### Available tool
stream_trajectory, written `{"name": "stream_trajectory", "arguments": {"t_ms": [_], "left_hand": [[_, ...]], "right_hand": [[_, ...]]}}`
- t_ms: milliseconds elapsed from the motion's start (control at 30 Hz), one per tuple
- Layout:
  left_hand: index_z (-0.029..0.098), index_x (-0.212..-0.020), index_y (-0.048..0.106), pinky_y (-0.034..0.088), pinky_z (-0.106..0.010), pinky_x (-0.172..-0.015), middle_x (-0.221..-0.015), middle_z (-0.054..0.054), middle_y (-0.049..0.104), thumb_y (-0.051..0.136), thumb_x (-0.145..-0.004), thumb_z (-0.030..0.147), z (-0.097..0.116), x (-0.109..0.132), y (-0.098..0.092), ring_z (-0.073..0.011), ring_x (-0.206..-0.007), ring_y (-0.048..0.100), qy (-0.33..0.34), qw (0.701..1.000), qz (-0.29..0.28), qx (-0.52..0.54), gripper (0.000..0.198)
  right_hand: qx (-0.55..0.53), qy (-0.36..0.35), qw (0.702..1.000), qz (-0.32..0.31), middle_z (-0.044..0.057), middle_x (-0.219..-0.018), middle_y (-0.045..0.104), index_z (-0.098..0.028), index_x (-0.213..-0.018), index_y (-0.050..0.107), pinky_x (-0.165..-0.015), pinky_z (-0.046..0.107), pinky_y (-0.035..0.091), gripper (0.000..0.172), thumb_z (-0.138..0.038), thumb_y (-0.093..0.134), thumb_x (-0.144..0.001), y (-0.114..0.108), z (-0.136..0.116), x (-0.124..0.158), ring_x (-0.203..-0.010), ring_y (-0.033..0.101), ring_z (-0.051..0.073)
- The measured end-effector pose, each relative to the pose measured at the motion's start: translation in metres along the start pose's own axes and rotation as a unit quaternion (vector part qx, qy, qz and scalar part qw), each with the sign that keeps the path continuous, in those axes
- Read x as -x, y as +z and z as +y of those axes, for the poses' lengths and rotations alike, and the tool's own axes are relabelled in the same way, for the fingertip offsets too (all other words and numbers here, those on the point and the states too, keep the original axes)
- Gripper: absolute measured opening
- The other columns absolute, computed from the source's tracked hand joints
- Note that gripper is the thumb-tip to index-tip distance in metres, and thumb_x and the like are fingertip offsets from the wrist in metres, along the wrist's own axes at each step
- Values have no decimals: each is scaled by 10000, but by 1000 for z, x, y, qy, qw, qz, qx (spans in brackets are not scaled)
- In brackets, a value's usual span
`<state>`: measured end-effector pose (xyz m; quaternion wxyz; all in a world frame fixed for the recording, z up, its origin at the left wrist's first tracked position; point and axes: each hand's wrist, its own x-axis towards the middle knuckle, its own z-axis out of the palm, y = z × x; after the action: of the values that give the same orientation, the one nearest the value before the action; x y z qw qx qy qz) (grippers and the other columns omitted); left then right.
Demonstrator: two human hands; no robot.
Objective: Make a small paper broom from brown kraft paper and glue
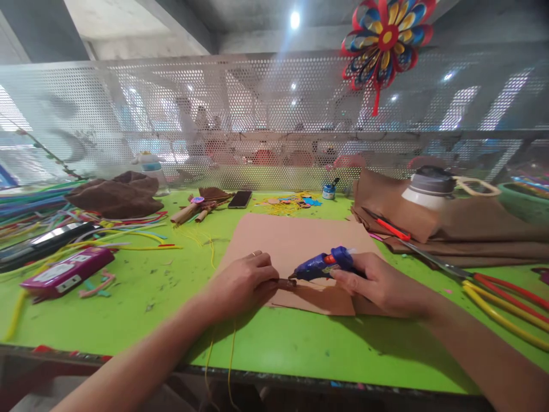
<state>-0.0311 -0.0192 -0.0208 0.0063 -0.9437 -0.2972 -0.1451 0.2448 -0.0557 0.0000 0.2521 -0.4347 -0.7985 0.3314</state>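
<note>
My right hand (386, 283) is closed around a dark blue glue gun (319, 265), whose nozzle points left. Under that nozzle lies the end of a thin brown paper roll (286, 283), close to the tip; I cannot tell whether they touch. Fingers of my left hand (246, 280) close over the roll's other end and hide most of it. Both hands are over a sheet of light brown paper (295, 237), spread on the green table. Thin yellow string (232, 360) hangs over the table's front edge below my left hand.
At right are large scissors (454, 272), folded brown paper (476, 234) and a lidded bottle (429, 186). A phone (240, 199), paper scraps (295, 201) and small jar (329, 191) stand behind. At left lie a purple box (68, 273), brown cloth (115, 194) and coloured strips (38, 200).
</note>
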Motion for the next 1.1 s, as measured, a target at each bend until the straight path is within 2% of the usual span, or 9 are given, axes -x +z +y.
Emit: {"name": "stream_trajectory", "arguments": {"t_ms": [333,567,767,1100], "left_hand": [[172,-863,643,406,-272,-674,-790,-59,540,440,-924,255,1,-1,0,-167,-778,512,4,1000,5,-1,227],[173,-842,639,406,-273,-673,-802,-57,542,451,-919,252,1,0,1,-161,-761,511,2,1000,6,-7,217],[172,-845,640,401,-271,-664,-789,-56,542,456,-914,243,1,-1,0,-163,-762,510,4,1000,9,-7,209],[173,-852,645,404,-265,-661,-780,-56,539,462,-910,233,3,-1,-1,-163,-761,514,4,1000,9,-1,201]], "right_hand": [[36,11,999,0,-18,-632,465,-175,-750,567,-548,251,330,351,-461,442,-912,-2,-5,3,-603,398,126],[49,9,999,-3,-9,-656,517,-177,-814,621,-552,249,351,335,-457,461,-903,-11,-4,6,-607,428,129],[34,0,999,4,-20,-648,501,-192,-864,625,-546,248,355,317,-445,441,-917,-7,-4,4,-588,422,126],[34,7,999,-3,-6,-667,519,-187,-794,598,-559,257,380,345,-475,444,-904,-4,-3,4,-622,450,141]]}}
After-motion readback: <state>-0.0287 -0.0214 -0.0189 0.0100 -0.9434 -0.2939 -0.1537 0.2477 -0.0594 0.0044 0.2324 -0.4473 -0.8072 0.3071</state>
